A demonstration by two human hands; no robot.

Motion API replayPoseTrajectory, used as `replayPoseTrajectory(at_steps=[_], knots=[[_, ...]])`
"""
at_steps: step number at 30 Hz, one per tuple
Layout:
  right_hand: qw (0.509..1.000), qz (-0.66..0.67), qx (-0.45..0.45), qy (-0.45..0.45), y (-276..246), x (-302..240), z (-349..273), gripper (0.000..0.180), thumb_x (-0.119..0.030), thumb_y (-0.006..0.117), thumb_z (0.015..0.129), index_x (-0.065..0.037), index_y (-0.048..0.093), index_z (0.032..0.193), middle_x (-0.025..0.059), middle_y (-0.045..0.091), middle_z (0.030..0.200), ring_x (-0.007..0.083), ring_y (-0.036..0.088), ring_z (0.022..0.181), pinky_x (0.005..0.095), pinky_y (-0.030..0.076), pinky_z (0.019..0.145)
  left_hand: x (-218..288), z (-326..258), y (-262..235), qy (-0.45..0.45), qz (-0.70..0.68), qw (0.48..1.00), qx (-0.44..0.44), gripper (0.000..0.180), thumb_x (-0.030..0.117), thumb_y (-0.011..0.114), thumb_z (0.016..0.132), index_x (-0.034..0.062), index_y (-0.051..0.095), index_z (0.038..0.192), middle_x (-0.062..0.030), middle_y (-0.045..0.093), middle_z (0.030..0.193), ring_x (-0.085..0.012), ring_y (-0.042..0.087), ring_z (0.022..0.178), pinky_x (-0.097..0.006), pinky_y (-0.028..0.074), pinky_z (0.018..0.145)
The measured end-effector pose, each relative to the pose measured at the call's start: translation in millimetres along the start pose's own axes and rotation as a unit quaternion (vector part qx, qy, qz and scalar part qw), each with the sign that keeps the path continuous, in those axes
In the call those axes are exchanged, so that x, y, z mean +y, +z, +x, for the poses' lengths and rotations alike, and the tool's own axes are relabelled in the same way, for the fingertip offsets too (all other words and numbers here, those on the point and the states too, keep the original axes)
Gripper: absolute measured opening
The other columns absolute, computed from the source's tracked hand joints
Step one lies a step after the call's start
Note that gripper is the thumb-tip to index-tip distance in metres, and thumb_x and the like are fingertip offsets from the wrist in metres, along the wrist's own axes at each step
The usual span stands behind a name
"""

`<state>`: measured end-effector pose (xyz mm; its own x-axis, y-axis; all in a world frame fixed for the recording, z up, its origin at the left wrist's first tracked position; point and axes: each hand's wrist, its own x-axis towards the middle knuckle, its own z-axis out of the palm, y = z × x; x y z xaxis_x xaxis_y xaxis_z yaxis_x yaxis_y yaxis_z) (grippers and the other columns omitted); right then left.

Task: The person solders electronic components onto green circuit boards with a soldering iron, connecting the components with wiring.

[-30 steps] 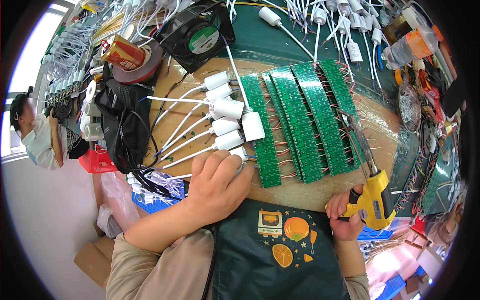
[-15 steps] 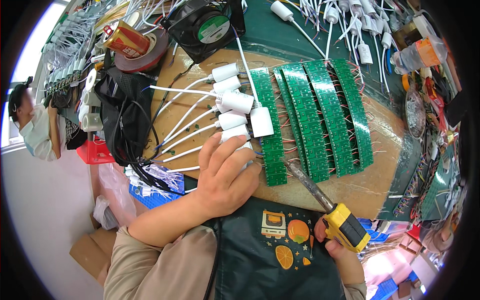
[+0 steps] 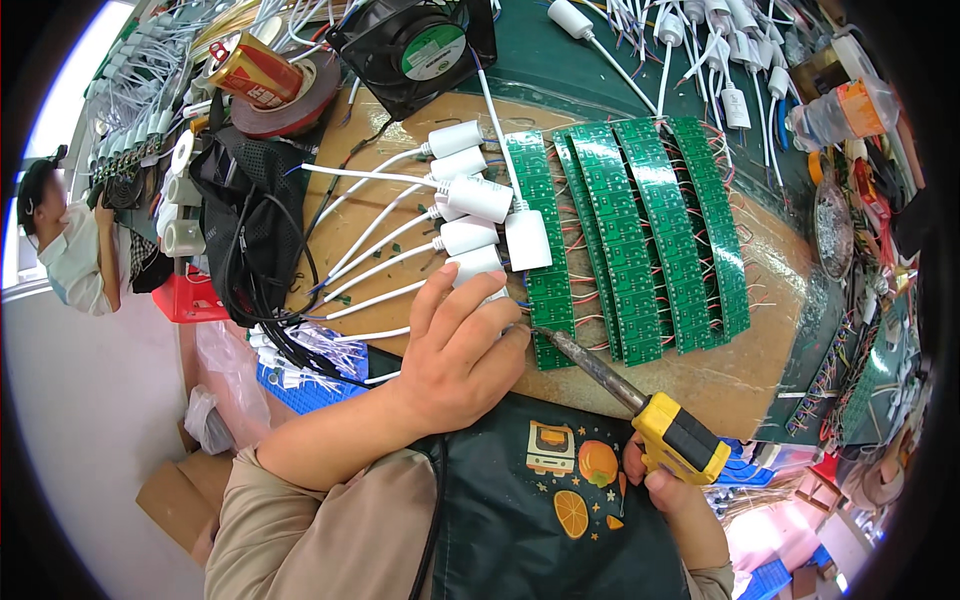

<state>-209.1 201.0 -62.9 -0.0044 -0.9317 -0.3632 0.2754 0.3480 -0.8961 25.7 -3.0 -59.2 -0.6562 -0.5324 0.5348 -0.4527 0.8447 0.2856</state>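
Note:
My left hand [image 3: 462, 345] is closed over a white cylindrical cable connector [image 3: 476, 262], its fingertips at the left edge of a green circuit board strip [image 3: 548, 300]. In my right hand [image 3: 660, 487] is a yellow and black soldering iron [image 3: 680, 440], partly hiding the fingers. The iron's tip meets the lower left edge of that strip, close to my left fingertips. More white connectors [image 3: 470, 235] with white cables lie in a row left of the strip, and one rests across it. Several other green strips [image 3: 640, 240] joined by thin red wires lie to the right.
A brown board [image 3: 740, 390] lies under the work. Behind stand a black fan [image 3: 415, 55] and a red-gold can [image 3: 255, 75] on a reel. A black mesh bag [image 3: 245, 220] with cables sits left. A plastic bottle [image 3: 845, 115] lies far right. Another person [image 3: 75, 240] is at the left.
The soldering iron's tip has moved left and slightly down, from the strip's face to its left edge. My left hand has shifted slightly right.

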Motion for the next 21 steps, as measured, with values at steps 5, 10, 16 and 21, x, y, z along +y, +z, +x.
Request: replayPoseTrajectory(at_steps=[5,10,16,21], knots=[[0.996,0.052,0.031,0.063,7.0,-3.1,-3.5,0.049,-0.041,0.076,0.071,-0.002,0.055,0.093,0.0032,0.052,0.067,0.0133,0.05,0.059,0.0265,0.039,0.053,0.0,0.0,0.6,-0.002,-0.003,1.0,0.002,0.015,0.009,0.067,0.066,0.0067,0.063,0.081,-0.0069,0.057,0.098,-0.0295,0.057,0.108,-0.052,0.036,0.102],[0.992,0.037,0.044,0.116,8.9,-9.9,-0.4,0.059,-0.054,0.078,0.066,-0.004,0.055,0.085,0.0018,0.048,0.066,0.012,0.047,0.06,0.0251,0.037,0.054,-0.3,0.4,-0.1,-0.001,0.001,1.0,-0.004,0.016,0.009,0.067,0.066,0.0067,0.063,0.081,-0.007,0.057,0.098,-0.0295,0.057,0.108,-0.052,0.035,0.102],[0.994,0.022,0.013,0.103,2.0,-5.0,-2.4,0.058,-0.052,0.077,0.067,-0.003,0.056,0.089,0.0023,0.048,0.065,0.0127,0.047,0.059,0.0252,0.036,0.054,-0.3,0.4,-0.4,0.0,0.001,1.0,-0.006,0.016,0.01,0.067,0.066,0.0066,0.063,0.081,-0.0071,0.057,0.098,-0.0294,0.057,0.108,-0.052,0.035,0.102],[0.995,0.1,0.003,0.026,0.8,-4.3,-2.3,0.039,-0.028,0.074,0.078,0.001,0.057,0.098,0.0037,0.054,0.066,0.0127,0.05,0.056,0.0268,0.039,0.049,-0.2,0.5,-0.4,0.0,0.005,1.0,-0.008,0.016,0.01,0.067,0.066,0.0068,0.063,0.081,-0.0072,0.057,0.098,-0.0294,0.057,0.108,-0.052,0.035,0.102]])
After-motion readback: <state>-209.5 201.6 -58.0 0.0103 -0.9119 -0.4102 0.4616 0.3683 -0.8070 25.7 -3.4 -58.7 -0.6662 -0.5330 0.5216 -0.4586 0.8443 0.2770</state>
